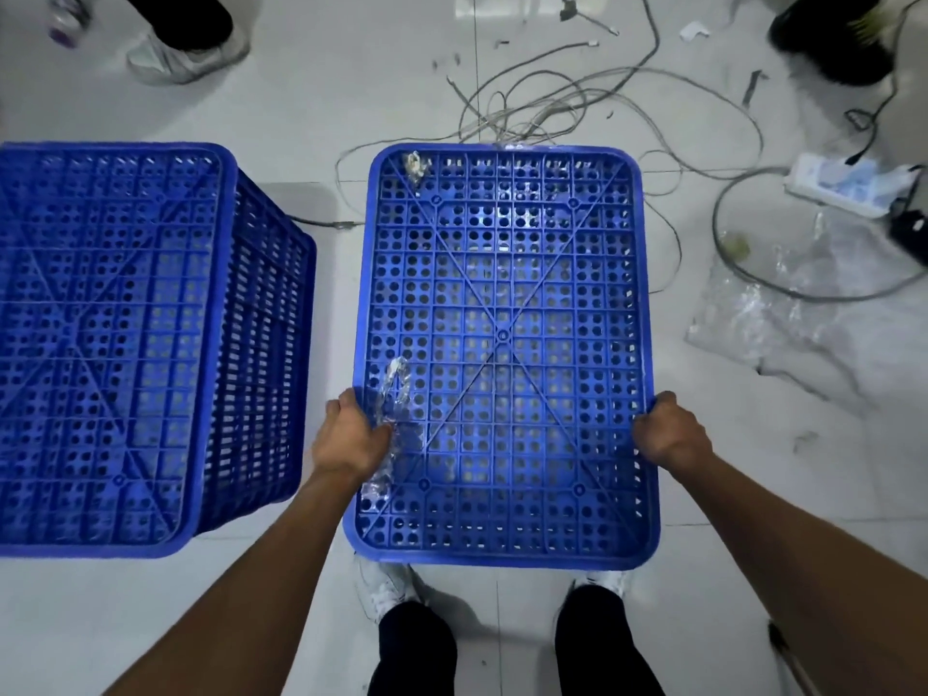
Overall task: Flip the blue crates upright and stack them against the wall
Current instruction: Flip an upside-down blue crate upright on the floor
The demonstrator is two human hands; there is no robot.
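Lying upside down at nine o'clock on the pale tiled floor (502, 620), one blue crate (115, 344) shows its perforated base and a slatted side wall, touched by nobody. Just beside it, at the centre, sits a second blue crate (502, 344), also bottom-up, with scraps of clear tape (391, 419) stuck across its base. The left hand (349, 437) is curled closed over this crate's left edge at about seven o'clock, thumb on top of the base. The right hand (670, 432) is closed the same way over the right edge at about five o'clock. At one o'clock loose cables (577, 103) tangle on the floor, with a white power strip (843, 185) and crumpled clear plastic (783, 303) at three o'clock.
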